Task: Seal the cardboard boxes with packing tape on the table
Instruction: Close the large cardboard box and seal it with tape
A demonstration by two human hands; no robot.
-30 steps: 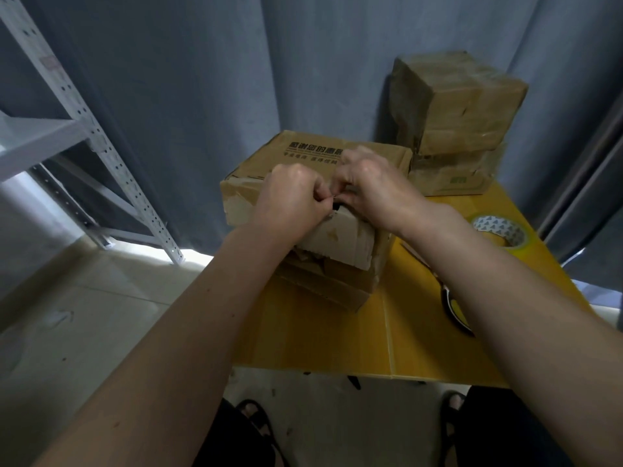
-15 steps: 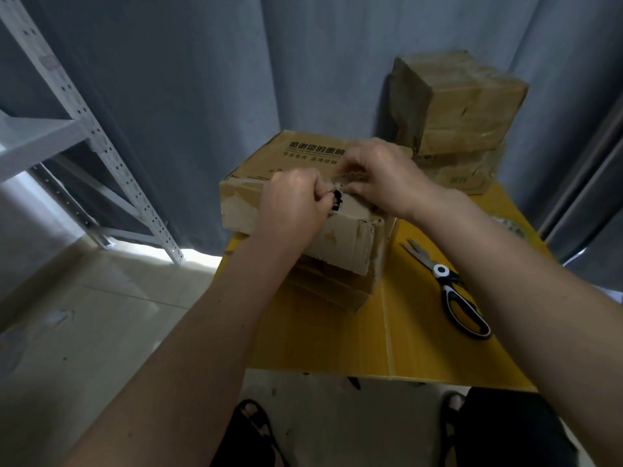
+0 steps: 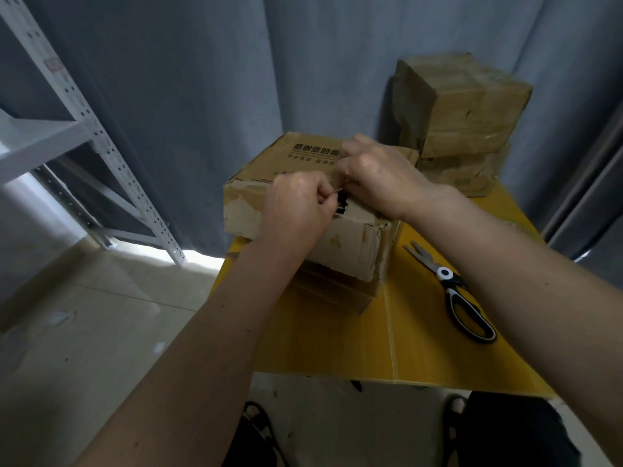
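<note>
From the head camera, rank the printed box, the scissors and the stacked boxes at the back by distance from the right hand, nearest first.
1. Printed box: directly under the right hand, touching it.
2. Stacked boxes: behind it, at the table's far right corner.
3. Scissors: flat on the table, right of the forearm, toward the near edge.

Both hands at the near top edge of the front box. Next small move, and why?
Probably press the flaps shut. The left hand and right hand pinch at a dark gap in the front box, which looks open there. What they pinch is unclear.
</note>
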